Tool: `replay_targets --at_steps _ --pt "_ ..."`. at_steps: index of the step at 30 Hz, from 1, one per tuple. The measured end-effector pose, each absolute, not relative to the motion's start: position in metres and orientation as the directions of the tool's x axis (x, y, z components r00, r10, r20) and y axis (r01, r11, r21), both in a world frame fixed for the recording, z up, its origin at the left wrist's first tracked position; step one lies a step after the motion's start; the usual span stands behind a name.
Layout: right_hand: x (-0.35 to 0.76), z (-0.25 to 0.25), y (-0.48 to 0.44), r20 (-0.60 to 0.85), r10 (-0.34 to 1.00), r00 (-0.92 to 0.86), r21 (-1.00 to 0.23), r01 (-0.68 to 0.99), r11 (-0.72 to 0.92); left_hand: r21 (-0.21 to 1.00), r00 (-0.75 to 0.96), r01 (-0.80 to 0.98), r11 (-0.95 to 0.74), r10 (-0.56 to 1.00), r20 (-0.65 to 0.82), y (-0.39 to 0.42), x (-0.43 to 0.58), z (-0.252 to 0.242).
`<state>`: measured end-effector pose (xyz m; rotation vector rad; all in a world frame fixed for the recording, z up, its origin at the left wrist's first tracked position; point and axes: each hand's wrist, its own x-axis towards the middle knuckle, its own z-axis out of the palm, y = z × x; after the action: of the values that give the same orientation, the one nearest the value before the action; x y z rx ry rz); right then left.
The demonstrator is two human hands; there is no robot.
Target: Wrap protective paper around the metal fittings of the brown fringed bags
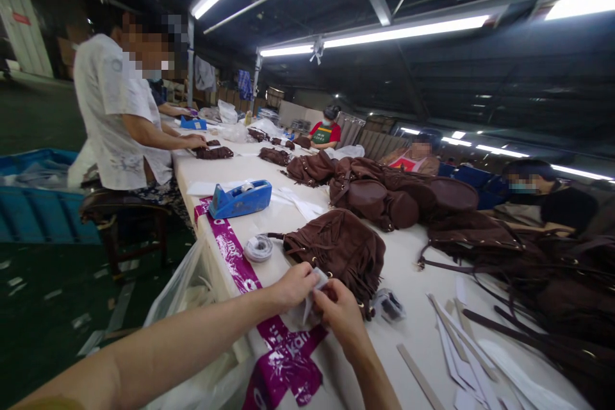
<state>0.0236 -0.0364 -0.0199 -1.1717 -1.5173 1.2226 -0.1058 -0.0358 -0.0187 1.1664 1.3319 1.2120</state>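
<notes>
Close together at the table's near edge, my left hand (294,286) and my right hand (340,312) both have their fingers pinched on a small whitish piece of paper or film (319,278). Part of it hangs down between them; its exact kind is unclear. Just beyond my fingers lies a dark brown fringed bag (339,246) with small metal fittings. To its left sits a roll of clear tape (258,248). A small clear plastic-wrapped bundle (389,305) rests right of my right hand.
A blue tape dispenser (241,198) stands on the white table (225,170) beside purple printed tape (230,253). More brown bags (379,189) are heaped behind and right. Grey and white strips (456,346) lie at right. A co-worker (118,102) handles a brown item at left, near a blue bin (45,208).
</notes>
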Motion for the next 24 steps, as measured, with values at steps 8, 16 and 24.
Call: replay_targets --at_steps 8,16,24 --pt "0.022 -0.028 -0.032 -0.021 0.98 -0.2 -0.995 0.102 -0.001 0.967 0.111 -0.03 0.254 0.962 -0.249 -0.036 -0.107 -0.015" --pt "0.023 -0.027 -0.026 0.116 0.989 -0.092 -0.983 0.134 0.128 0.7 0.606 -0.434 0.567 0.759 -0.239 -0.044 -0.133 -0.023" --pt "0.03 -0.014 -0.035 0.116 0.967 -0.229 -0.98 0.133 0.149 0.783 0.423 -0.394 0.481 0.851 -0.309 -0.042 -0.123 -0.022"
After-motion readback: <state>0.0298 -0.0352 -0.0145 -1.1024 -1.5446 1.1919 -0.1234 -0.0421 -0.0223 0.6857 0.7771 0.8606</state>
